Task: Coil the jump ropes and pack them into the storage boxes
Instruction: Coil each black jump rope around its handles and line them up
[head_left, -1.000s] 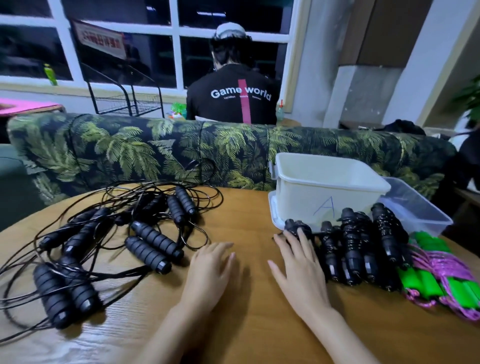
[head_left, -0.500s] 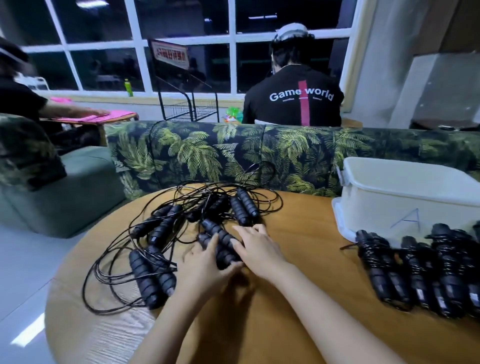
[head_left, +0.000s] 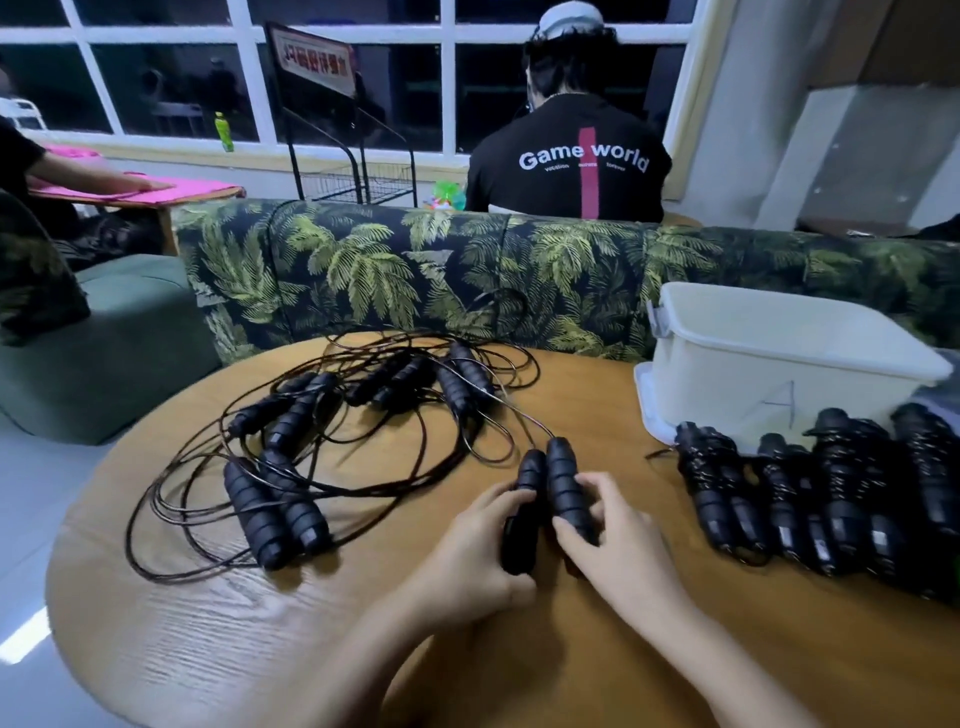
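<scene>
On the counter (head_left: 208, 649), loose ropes (head_left: 322, 447) lie tangled at the left. Coiled ropes (head_left: 831, 493) lie in a row at the right, just near of the box (head_left: 769, 364), which sits at the far right. Between the two groups, near the middle, the left hand (head_left: 467, 551) and right hand (head_left: 618, 540) hold two handles (head_left: 550, 493) side by side. A sofa (head_left: 467, 270) stands beyond the counter's far edge.

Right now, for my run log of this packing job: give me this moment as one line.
phase: gathering handles | left hand: grips one black handle | right hand: grips its twin | cord: tangled in pile | white box: unfilled
</scene>
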